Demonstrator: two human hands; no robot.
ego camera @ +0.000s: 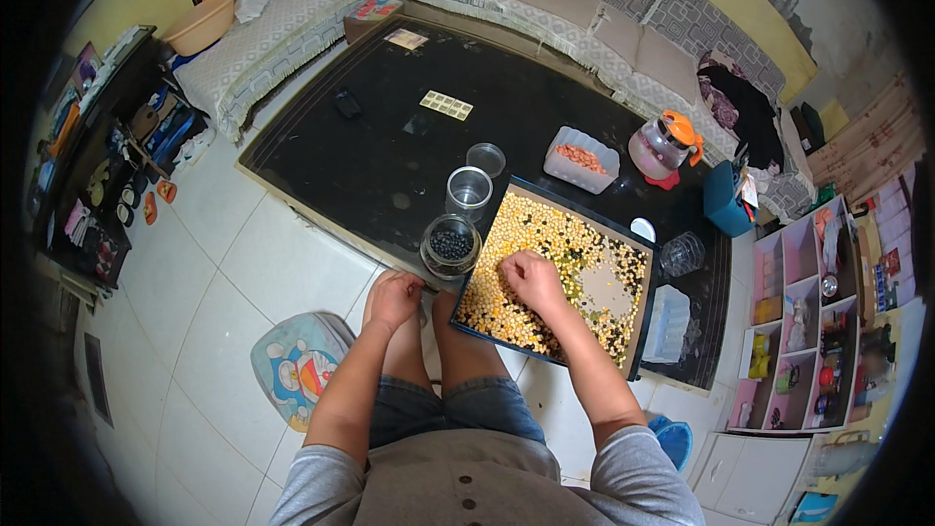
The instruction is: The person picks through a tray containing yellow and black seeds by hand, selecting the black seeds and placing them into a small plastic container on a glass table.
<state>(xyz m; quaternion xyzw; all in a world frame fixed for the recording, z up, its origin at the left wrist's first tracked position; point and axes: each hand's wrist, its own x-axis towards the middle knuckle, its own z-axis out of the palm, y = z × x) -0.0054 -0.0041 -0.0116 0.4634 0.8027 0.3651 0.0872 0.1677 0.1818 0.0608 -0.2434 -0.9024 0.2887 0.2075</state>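
My right hand (pixel 532 279) is over a shallow square tray (pixel 644 307) with dark edges, its curled fingertips down among the contents. Yellow corn kernels or soybeans (pixel 475 301) cover the left of the tray, mixed with black beans (pixel 630 263) and small green beans (pixel 581 270). Whether the fingers pinch a bean is hidden. My left hand (pixel 394 298) rests curled above my knee, its palm turned out of sight. Near it, a clear jar (pixel 431 263) on the table edge holds black beans (pixel 451 245). Behind that jar stands a clear, seemingly empty container (pixel 469 190).
On the black table (pixel 329 161) are a round clear lid (pixel 486 158), a plastic box with reddish nuts or beans (pixel 570 179), an orange-lidded pitcher (pixel 661 146), a clear jar on its side (pixel 683 254) and a translucent box (pixel 666 325). A cartoon-covered stool (pixel 296 365) stands left.
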